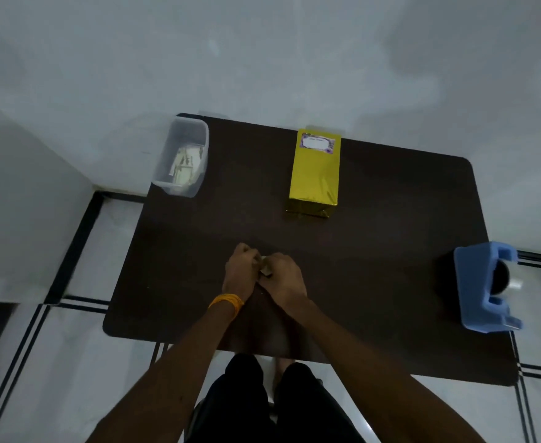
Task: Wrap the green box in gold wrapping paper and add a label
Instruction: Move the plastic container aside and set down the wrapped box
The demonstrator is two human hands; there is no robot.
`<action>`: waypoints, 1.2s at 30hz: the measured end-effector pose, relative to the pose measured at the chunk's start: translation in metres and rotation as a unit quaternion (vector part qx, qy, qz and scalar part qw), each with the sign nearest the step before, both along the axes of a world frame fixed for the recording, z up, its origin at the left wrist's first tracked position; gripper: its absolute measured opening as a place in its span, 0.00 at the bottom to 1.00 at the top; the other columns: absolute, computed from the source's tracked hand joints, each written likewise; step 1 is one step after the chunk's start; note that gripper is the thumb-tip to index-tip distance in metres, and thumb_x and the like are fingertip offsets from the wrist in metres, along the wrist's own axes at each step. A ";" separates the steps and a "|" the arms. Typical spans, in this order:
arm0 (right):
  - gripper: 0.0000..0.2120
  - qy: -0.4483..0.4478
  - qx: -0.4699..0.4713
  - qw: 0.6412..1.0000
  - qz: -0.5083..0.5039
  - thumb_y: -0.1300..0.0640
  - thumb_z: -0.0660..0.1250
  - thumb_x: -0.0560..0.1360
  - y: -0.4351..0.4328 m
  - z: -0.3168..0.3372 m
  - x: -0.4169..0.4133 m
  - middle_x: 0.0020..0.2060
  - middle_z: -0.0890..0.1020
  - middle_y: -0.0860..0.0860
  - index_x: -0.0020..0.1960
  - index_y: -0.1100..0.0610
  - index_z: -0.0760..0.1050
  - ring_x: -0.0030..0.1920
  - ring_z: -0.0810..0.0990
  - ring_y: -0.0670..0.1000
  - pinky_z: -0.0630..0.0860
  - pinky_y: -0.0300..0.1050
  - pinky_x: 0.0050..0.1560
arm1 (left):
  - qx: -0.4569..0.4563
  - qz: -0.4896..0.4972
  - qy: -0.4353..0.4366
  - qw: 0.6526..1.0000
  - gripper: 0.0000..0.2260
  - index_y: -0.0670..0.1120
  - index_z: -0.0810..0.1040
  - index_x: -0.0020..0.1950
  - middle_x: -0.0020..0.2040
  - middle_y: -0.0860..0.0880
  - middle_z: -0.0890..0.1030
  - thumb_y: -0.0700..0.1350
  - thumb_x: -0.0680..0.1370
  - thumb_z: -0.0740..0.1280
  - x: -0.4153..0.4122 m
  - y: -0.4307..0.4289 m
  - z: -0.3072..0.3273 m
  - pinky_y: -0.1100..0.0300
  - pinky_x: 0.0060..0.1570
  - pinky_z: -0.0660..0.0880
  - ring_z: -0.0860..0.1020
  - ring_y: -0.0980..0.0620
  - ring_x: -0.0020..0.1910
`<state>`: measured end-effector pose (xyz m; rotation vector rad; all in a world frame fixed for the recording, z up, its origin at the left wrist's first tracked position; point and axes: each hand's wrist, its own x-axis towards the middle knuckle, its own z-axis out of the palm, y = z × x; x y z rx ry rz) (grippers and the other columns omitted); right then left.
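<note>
Black trousers (256,404): at the bottom middle of the frame, by the near edge of the table (390,225).
Orange band (226,303): on the left wrist.
Left hand (242,270): low in the middle, fingers curled, pinching a small pale scrap (266,270).
Right hand (283,276): touching the left hand, fingers curled, pinching the same scrap.
Scrap: between the two hands and mostly hidden. I cannot tell what it is.
Table: dark brown with round corners.
Blue tape holder (486,286): at the right edge of the table, well apart from the hands.
Gold box (314,177): above the middle, on the table, all wrapped in shiny gold paper.
Label (317,142): white with a purple edge, stuck on the far end of the box.
Clear tub (183,161): upper left, on the table corner, with pale paper bits inside.
</note>
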<state>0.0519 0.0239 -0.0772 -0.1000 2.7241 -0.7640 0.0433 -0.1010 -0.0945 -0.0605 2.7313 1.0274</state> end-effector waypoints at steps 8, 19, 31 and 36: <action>0.14 0.013 -0.126 0.973 -0.192 0.63 0.70 0.77 0.041 0.039 -0.011 0.48 0.84 0.49 0.61 0.53 0.77 0.48 0.83 0.46 0.80 0.40 0.48 | 0.244 0.078 -0.107 0.961 0.09 0.47 0.77 0.53 0.50 0.48 0.81 0.37 0.76 0.70 -0.029 0.037 0.036 0.52 0.50 0.83 0.81 0.50 0.52; 0.02 0.079 -0.269 0.902 -0.328 0.59 0.76 0.73 0.175 0.101 -0.045 0.36 0.86 0.48 0.42 0.57 0.85 0.39 0.84 0.45 0.81 0.42 0.42 | 0.240 0.035 0.011 0.970 0.08 0.41 0.86 0.52 0.46 0.47 0.86 0.40 0.73 0.75 -0.070 0.177 0.102 0.62 0.47 0.79 0.84 0.51 0.49; 0.09 -0.024 -0.382 0.797 -0.467 0.68 0.71 0.70 0.308 0.120 -0.051 0.40 0.86 0.54 0.38 0.56 0.84 0.44 0.85 0.51 0.83 0.42 0.46 | 0.121 -0.199 0.094 0.968 0.24 0.45 0.78 0.68 0.62 0.48 0.82 0.37 0.73 0.75 -0.071 0.303 0.144 0.82 0.50 0.67 0.79 0.56 0.59; 0.05 -0.029 -0.413 0.777 -0.474 0.61 0.72 0.62 0.341 0.133 -0.054 0.37 0.86 0.58 0.38 0.60 0.85 0.42 0.85 0.54 0.83 0.49 0.48 | 0.152 -0.213 0.111 0.959 0.19 0.46 0.81 0.62 0.54 0.51 0.84 0.38 0.72 0.76 -0.081 0.329 0.151 0.78 0.49 0.72 0.81 0.59 0.52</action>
